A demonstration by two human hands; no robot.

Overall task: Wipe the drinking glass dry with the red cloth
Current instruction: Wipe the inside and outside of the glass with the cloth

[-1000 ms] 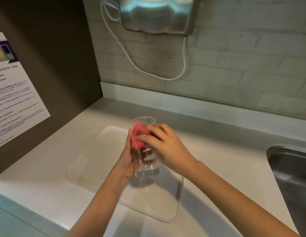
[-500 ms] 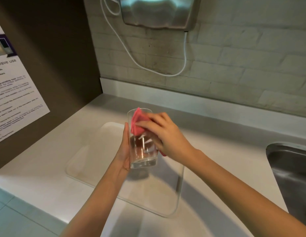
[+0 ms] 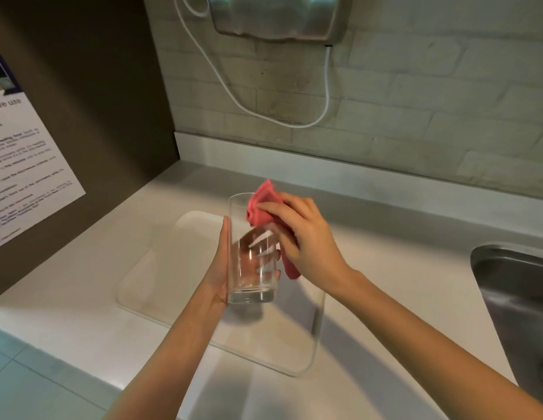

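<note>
A clear drinking glass (image 3: 249,283) is held upright above the counter. My left hand (image 3: 219,268) wraps around it from the left, fingers showing through the glass. My right hand (image 3: 303,237) grips a bunched red cloth (image 3: 259,209) and presses it against the glass's upper right side at the rim. A tail of the cloth hangs below my right palm, beside the glass.
A pale rectangular tray (image 3: 161,268) lies on the white counter (image 3: 82,268) under my hands. A steel sink (image 3: 518,298) is at the right. A metal wall unit (image 3: 276,16) with a white cable hangs above. A printed notice (image 3: 18,177) is on the brown left wall.
The glass and both hands have risen and shifted slightly right. The red cloth has moved from the glass's left front around to its upper right rim.
</note>
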